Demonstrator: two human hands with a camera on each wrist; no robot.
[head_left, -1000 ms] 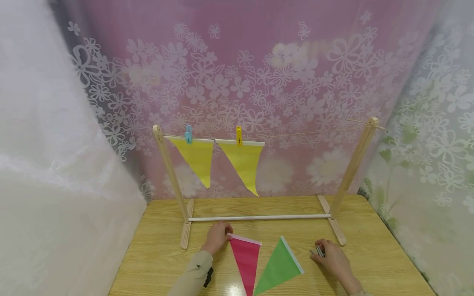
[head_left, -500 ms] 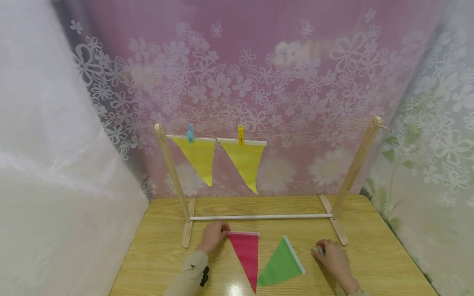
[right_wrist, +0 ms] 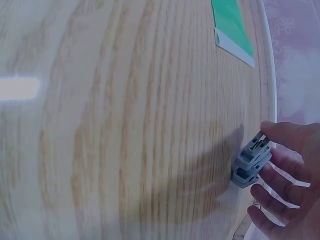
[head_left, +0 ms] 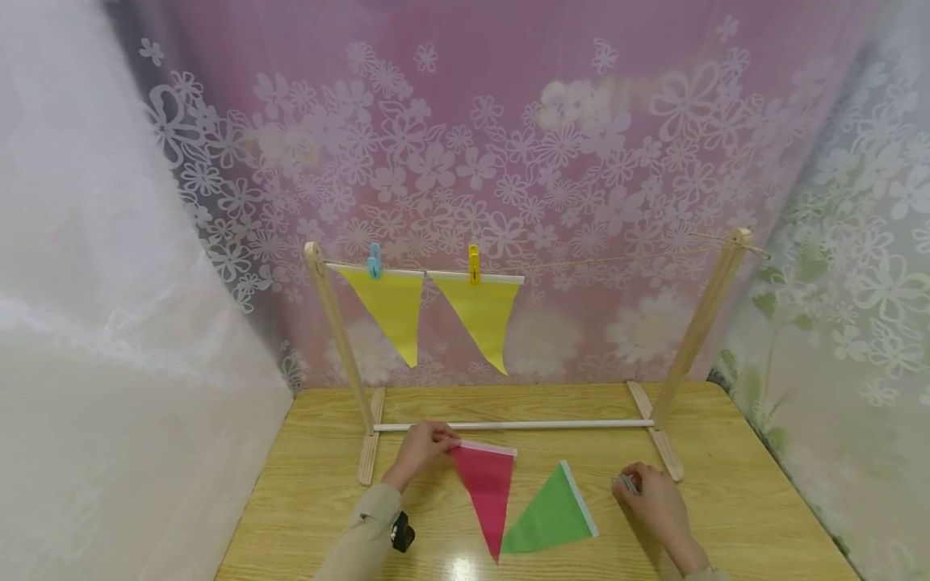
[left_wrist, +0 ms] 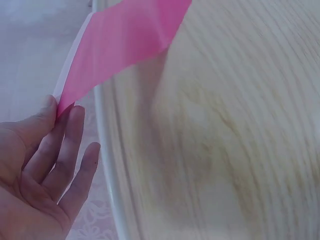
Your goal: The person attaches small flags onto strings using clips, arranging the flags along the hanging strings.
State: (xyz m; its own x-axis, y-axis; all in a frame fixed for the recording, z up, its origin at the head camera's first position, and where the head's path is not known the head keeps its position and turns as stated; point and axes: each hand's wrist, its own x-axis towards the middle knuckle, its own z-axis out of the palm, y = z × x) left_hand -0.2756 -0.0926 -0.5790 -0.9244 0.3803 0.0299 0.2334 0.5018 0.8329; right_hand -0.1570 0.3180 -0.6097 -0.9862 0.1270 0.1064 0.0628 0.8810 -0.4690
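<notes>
My left hand [head_left: 425, 448] pinches the left top corner of a pink pennant [head_left: 485, 488] between thumb and fingers. In the left wrist view the pennant [left_wrist: 120, 40] is lifted by its white-edged side, casting a shadow on the table. My right hand [head_left: 657, 500] holds grey clothespins [right_wrist: 251, 159] between thumb and fingers, just over the tabletop; how many is hard to tell. Between the hands a green pennant [head_left: 548, 516] lies flat on the table. Two yellow pennants hang from a string [head_left: 603, 259], held by a blue clothespin [head_left: 374, 262] and a yellow clothespin [head_left: 474, 265].
Behind the hands stands a wooden frame, with a left post [head_left: 336, 339], a right post [head_left: 701, 323] and a white crossbar [head_left: 516, 424] low between them. The wooden table [head_left: 756, 516] ends at a floral curtain [head_left: 450, 121].
My left hand has lifted and moved slightly away from me with the pink pennant, whose tip has shifted off the spot it covered near the green one. The right hand has barely moved.
</notes>
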